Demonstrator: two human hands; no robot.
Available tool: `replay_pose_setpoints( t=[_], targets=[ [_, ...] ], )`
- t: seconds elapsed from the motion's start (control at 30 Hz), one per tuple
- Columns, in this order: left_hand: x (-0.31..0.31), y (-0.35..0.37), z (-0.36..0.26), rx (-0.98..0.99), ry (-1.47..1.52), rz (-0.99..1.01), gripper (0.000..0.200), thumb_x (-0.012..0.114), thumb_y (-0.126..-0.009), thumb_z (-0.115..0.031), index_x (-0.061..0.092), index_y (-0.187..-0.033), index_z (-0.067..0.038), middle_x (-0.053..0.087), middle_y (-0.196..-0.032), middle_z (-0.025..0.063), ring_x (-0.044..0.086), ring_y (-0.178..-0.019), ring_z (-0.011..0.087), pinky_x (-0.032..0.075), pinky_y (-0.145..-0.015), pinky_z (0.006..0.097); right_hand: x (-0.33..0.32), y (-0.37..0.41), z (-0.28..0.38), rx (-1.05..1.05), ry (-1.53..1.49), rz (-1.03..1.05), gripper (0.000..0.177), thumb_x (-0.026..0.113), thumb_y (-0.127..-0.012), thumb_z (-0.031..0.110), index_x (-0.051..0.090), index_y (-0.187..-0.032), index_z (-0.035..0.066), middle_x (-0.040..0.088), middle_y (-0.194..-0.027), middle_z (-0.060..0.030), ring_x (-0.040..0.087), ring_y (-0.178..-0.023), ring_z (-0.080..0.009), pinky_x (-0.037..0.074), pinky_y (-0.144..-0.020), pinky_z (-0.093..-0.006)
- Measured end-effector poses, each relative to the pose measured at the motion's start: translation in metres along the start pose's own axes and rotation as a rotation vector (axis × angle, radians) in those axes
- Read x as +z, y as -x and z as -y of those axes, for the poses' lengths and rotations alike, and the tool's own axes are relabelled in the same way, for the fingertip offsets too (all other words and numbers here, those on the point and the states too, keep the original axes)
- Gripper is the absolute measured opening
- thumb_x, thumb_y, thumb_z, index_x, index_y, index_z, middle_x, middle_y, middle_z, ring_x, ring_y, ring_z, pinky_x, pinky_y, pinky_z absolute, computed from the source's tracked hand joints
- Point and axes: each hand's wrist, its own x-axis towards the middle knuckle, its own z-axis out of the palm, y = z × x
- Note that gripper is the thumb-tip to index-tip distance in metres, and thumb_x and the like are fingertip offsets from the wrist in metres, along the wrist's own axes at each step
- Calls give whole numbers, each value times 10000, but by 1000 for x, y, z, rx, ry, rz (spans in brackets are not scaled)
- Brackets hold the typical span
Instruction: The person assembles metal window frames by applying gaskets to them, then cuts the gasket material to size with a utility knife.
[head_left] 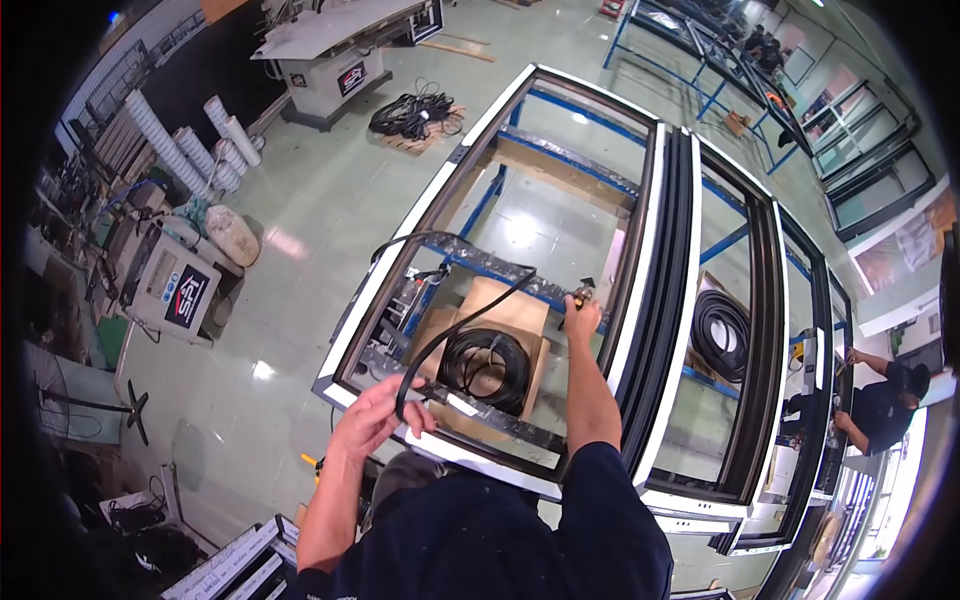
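My left hand [372, 418] is closed around a black rubber strip [452, 330] at the near left corner of a white-edged window frame [478, 458]. From there the strip runs up across the opening and loops over the frame's left side. My right hand [582, 318] is closed on a small hand tool [579, 300] with a yellow and dark handle, over the opening near the frame's right side. Its working end is too small to make out. Below, a coil of black strip [487, 370] lies in an open cardboard box [500, 296].
Blue-legged stands [486, 205] support the frame. More frames [760, 350] stand to the right, with another black coil [720, 335] beneath. A co-worker [885, 405] works at the far right. Machines [175, 285] and a pile of black cable [415, 112] are to the left.
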Motion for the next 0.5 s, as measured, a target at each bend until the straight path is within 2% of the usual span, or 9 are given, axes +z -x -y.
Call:
replay_pose_setpoints(
  t=[0.03, 0.13, 0.2, 0.27, 0.3, 0.33, 0.4, 0.47, 0.5],
  targets=[
    [0, -4, -5, 22, -20, 32, 442, 582, -1013, -366, 552, -1312, -42, 702, -853, 182, 669, -1008, 343, 471, -965, 458, 2, 3, -4, -20, 79, 25, 712, 722, -850, 479, 596, -1333, -29, 526, -1402, -316, 442, -1371, -427, 273, -1194, -490],
    [-2, -21, -22, 97, -119, 123, 441, 581, -1016, -355, 550, -1293, -14, 703, -895, 184, 666, -1009, 333, 479, -952, 450, -19, 6, 1, -13, -152, 98, 808, 800, -796, 410, 527, -1335, -127, 512, -1390, -351, 443, -1358, -460, 326, -1172, -472],
    [7, -33, -48, 89, -98, 186, 587, 563, -1025, -354, 417, -1452, 21, 706, -947, 186, 670, -1026, 325, 480, -953, 445, -30, 21, 6, -98, 7, -98, 544, 839, -754, 314, 657, -1073, -87, 618, -1202, -319, 597, -1129, -434, 463, -978, -463],
    [0, -46, -65, 53, -60, 201, 677, 560, -1026, -385, 321, -1519, 13, 695, -1095, 237, 668, -1080, 339, 476, -977, 443, -39, 48, 27, -11, 9, -203, 707, 803, -822, 340, 565, -1342, -76, 563, -1359, -300, 559, -1264, -388, 436, -1071, -397],
    [4, -51, -77, 43, -73, 113, 802, 636, -964, -474, 337, -1506, 35, 695, -1029, 239, 677, -1025, 375, 475, -986, 484, -48, 70, 50, -73, -330, 23, 728, 773, -863, 348, 513, -1400, -68, 539, -1405, -271, 543, -1294, -346, 401, -1106, -388],
    [-5, -59, -81, 45, -40, 124, 810, 648, -958, -470, 334, -1506, 37, 661, -1156, 259, 662, -1085, 383, 473, -1004, 491, -61, 98, 82, -126, -665, 256, 749, 742, -903, 356, 460, -1458, -60, 515, -1451, -243, 527, -1325, -304, 366, -1142, -379],
    [-19, -79, -97, 133, -51, 222, 757, 660, -957, -431, 366, -1475, 36, 511, -1415, 265, 526, -1315, 396, 422, -1104, 509, -129, 180, 197, -254, -886, 788, 732, 708, -946, 367, 432, -1485, -43, 551, -1436, -172, 533, -1301, -223, 379, -1124, -377],
    [-28, -92, -124, 233, 47, 306, 672, 622, -975, -429, 414, -1442, 8, 502, -1437, 255, 522, -1310, 401, 391, -1125, 539, -121, 227, 234, -272, -1070, 1233, 667, 705, -953, 370, 498, -1449, -25, 633, -1342, -122, 565, -1247, -196, 406, -1088, -350],
    [-32, -96, -145, 322, -17, 346, 641, 589, -987, -445, 427, -1440, -22, 478, -1451, 283, 526, -1306, 391, 387, -1119, 573, -126, 243, 257, -277, -922, 1270, 565, 692, -966, 356, 585, -1372, -22, 709, -1171, -90, 610, -1144, -185, 439, -1046, -338]
  ],
)
